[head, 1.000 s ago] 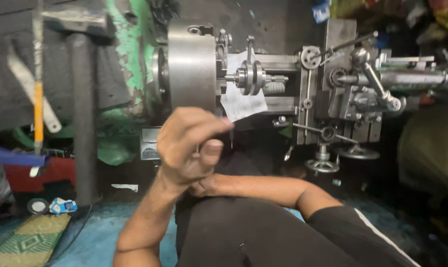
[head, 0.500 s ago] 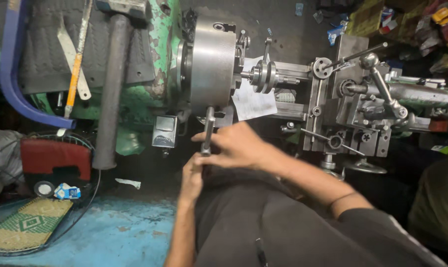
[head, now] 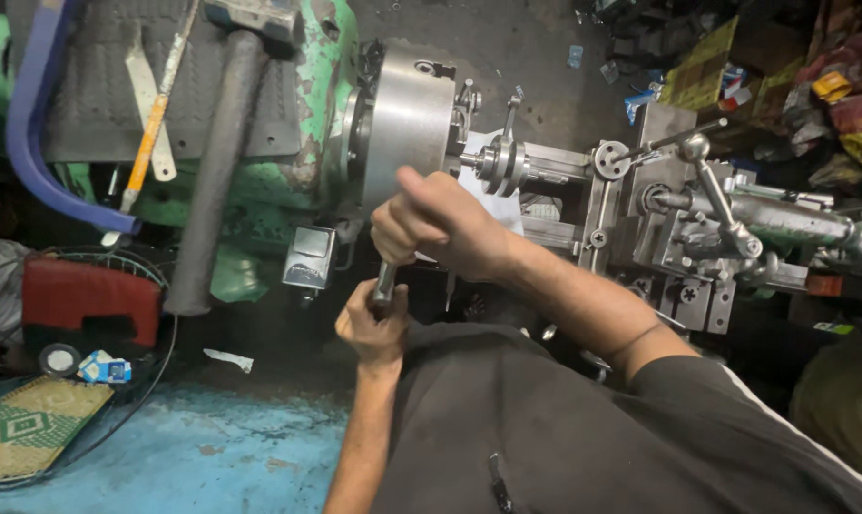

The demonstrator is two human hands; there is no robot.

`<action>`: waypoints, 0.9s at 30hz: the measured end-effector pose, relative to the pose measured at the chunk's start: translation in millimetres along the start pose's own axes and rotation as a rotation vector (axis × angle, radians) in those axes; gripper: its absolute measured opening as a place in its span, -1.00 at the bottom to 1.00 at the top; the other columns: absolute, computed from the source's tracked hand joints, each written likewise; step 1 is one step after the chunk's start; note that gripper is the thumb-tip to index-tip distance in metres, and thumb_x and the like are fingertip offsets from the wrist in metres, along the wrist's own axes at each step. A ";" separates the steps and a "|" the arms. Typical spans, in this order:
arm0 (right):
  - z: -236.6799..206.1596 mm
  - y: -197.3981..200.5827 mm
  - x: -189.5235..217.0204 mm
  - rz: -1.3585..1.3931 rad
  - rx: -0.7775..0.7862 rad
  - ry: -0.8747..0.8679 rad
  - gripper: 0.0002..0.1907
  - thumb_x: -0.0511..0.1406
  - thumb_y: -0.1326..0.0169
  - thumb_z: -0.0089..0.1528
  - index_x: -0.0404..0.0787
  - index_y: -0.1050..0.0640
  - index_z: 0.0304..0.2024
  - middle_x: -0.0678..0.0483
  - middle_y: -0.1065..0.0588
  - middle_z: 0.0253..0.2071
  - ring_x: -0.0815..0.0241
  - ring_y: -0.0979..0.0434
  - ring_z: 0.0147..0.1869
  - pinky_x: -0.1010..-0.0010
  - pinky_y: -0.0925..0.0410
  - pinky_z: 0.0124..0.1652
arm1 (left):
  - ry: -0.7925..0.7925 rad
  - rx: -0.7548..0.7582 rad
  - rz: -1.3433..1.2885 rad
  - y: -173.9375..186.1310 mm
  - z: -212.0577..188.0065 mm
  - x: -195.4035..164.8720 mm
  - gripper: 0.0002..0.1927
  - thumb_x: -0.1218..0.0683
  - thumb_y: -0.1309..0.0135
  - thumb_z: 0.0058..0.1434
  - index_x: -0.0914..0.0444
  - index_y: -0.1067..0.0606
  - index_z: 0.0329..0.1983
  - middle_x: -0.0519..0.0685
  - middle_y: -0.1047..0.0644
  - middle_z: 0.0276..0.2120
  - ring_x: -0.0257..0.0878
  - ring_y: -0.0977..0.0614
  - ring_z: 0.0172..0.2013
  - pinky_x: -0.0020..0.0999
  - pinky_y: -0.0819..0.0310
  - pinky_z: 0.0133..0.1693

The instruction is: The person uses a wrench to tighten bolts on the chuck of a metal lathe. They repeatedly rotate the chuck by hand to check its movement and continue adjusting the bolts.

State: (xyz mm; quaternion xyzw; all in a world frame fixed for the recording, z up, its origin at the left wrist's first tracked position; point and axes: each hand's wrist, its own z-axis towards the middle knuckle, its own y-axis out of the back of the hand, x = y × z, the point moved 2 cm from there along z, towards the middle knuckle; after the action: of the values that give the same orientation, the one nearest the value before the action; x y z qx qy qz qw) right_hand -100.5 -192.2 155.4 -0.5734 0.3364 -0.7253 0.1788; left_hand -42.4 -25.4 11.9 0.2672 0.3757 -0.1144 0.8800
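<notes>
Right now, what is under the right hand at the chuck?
Under the right hand a metal bar runs down into the left hand. Both fists cover its ends, so where it meets the lathe chuck is hidden.

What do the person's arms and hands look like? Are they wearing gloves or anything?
No gloves. Both the left hand and the right hand are bare, with no rings or watch showing. The forearms are bare too. The right arm comes out of a short dark sleeve that has a thin white stripe running along it. No sleeve shows on the left arm.
</notes>
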 end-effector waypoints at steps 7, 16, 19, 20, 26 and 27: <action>9.0 10.9 18.4 -0.233 0.044 -0.156 -0.32 -0.09 0.24 0.55 -0.16 -0.16 -0.69 0.16 -0.13 -0.64 0.26 -0.09 -0.49 0.36 -0.12 -0.37 | -0.231 -0.080 0.112 -6.8 8.9 -0.3 -0.59 0.15 -0.35 0.27 0.44 -0.45 0.04 0.12 -0.57 -0.45 -0.02 -0.53 -0.59 -0.21 -0.39 -0.50; -1.0 26.0 24.1 0.004 0.060 -0.017 -0.33 -0.12 0.24 0.58 -0.20 -0.20 -0.65 0.14 -0.15 -0.64 0.25 -0.11 -0.48 0.32 -0.19 -0.32 | -0.342 -0.035 0.155 -8.0 28.6 -1.3 -0.69 0.20 -0.26 0.23 0.53 -0.53 -0.08 0.12 -0.57 -0.51 -0.06 -0.50 -0.67 -0.23 -0.28 -0.59; -9.9 28.6 15.4 0.018 0.052 -0.018 -0.37 -0.09 0.27 0.59 -0.20 -0.23 -0.58 0.13 -0.17 -0.62 0.26 -0.14 -0.47 0.35 -0.20 -0.31 | -0.299 -0.015 0.111 -6.6 21.9 6.6 -0.62 0.10 -0.30 0.26 0.42 -0.48 0.01 0.04 -0.52 -0.52 -0.05 -0.52 -0.64 -0.24 -0.34 -0.56; -12.1 30.2 11.7 -0.025 0.041 -0.037 -0.37 -0.08 0.27 0.59 -0.21 -0.25 -0.57 0.12 -0.18 -0.61 0.26 -0.14 -0.46 0.37 -0.18 -0.31 | -0.275 0.012 0.070 -6.7 18.0 10.3 -0.60 0.07 -0.28 0.29 0.38 -0.45 0.05 0.04 -0.52 -0.50 -0.05 -0.53 -0.61 -0.24 -0.37 -0.53; -27.9 25.1 -21.4 -0.162 0.024 -0.135 -0.43 -0.05 0.25 0.51 -0.24 -0.39 -0.49 0.07 -0.34 -0.49 0.18 -0.41 -0.32 0.35 -0.34 -0.19 | -0.090 0.344 -0.252 -7.2 -12.3 53.7 -0.55 -0.08 -0.15 0.28 0.24 -0.39 0.12 0.01 -0.54 -0.40 -0.04 -0.60 -0.45 -0.22 -0.46 -0.36; -32.2 20.5 -29.1 -0.160 0.006 -0.169 -0.45 -0.05 0.23 0.48 -0.25 -0.43 -0.48 0.06 -0.37 -0.48 0.16 -0.50 -0.29 0.35 -0.39 -0.17 | -0.060 0.390 -0.328 -7.6 -19.8 61.5 -0.54 -0.13 -0.19 0.24 0.21 -0.40 0.06 -0.02 -0.52 -0.43 -0.06 -0.59 -0.45 -0.23 -0.44 -0.36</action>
State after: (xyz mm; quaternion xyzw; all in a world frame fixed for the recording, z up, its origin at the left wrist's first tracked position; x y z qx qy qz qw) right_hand -125.6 -178.9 116.8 -0.6569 0.2712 -0.6873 0.1500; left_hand -14.8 -20.7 -46.9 0.3641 0.3587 -0.3339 0.7920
